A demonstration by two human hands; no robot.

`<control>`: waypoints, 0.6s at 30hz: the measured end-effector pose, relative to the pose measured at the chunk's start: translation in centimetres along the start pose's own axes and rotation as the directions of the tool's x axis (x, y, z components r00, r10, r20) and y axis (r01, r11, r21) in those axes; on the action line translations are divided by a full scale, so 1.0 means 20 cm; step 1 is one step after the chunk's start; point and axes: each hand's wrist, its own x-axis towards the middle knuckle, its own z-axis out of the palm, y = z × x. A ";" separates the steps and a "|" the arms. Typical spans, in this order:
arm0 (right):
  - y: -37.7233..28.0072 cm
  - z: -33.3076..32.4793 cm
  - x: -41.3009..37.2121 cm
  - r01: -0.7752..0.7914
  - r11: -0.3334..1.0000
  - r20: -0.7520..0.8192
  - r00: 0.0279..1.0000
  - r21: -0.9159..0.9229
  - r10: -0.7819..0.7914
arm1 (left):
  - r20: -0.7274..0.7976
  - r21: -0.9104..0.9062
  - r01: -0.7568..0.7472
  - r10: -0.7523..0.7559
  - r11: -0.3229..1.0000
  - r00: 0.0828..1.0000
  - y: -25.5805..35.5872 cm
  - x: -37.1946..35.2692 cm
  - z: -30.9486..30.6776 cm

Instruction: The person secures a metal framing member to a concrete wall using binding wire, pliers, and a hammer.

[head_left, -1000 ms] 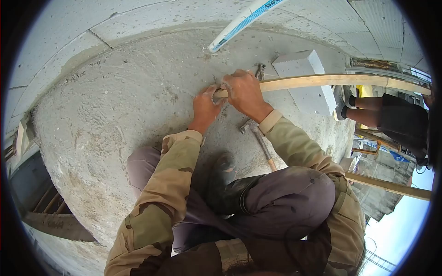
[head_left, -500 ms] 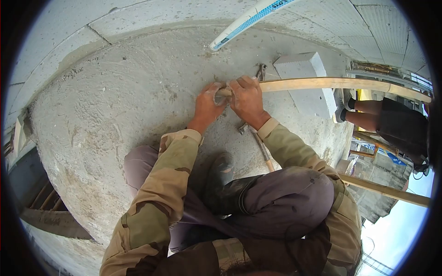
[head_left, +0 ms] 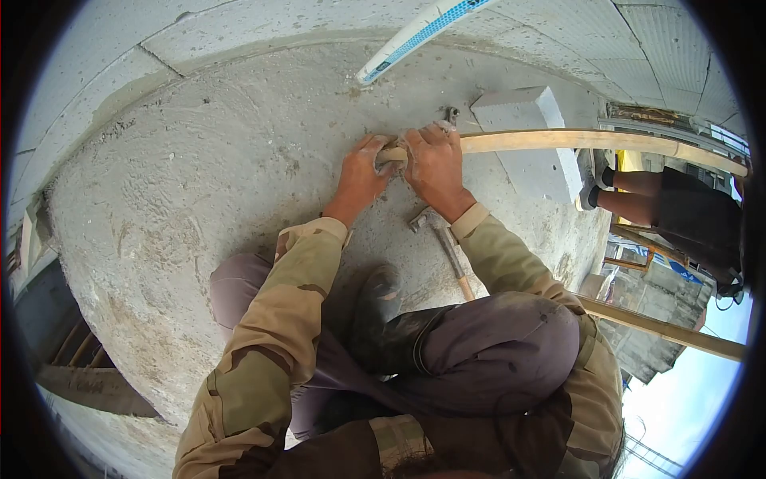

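A long pale bamboo strip (head_left: pixel 590 141) runs in from the right and ends between my two hands. My right hand (head_left: pixel 435 168) is closed around it close to the end. Pinched at the very tip is my left hand (head_left: pixel 363 176), its thumb and fingers around the blunt end. Both hands are dusty and almost touch. On the concrete floor below my right wrist lies a hammer (head_left: pixel 449 249) with a metal head and a partly wooden handle. Just beyond the right hand, a small metal tool (head_left: pixel 452 116) shows only in part.
A large pale block (head_left: pixel 520 112) lies behind the strip. A white pipe with blue print (head_left: pixel 415 41) rises by the block wall (head_left: pixel 239 36). Another person (head_left: pixel 686 211) stands at the right. A floor opening (head_left: pixel 76 343) is at the left. Another wooden strip (head_left: pixel 662 327) passes my knee.
My hands have shifted slightly, and the right hand has slid a little to the right, so more of the strip's end shows. The hammer's head is more visible.
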 end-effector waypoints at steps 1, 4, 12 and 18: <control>0.00 0.01 0.00 -0.001 1.000 -0.001 1.000 -0.016 0.001 | 0.021 0.002 -0.010 0.010 1.000 1.000 0.01 0.01 0.00; 0.03 0.07 -0.03 -0.025 0.999 -0.014 1.000 -0.024 0.024 | -0.058 0.167 -0.229 0.241 0.959 0.969 -0.01 0.02 0.03; 0.04 0.08 -0.03 0.072 0.997 -0.100 0.992 -0.009 -0.072 | -0.056 -0.073 -0.065 0.061 0.995 0.997 -0.02 0.01 0.03; 0.07 0.09 -0.05 0.114 0.993 -0.107 0.988 0.024 -0.110 | -0.029 -0.082 -0.062 0.060 0.995 0.998 -0.04 0.01 0.04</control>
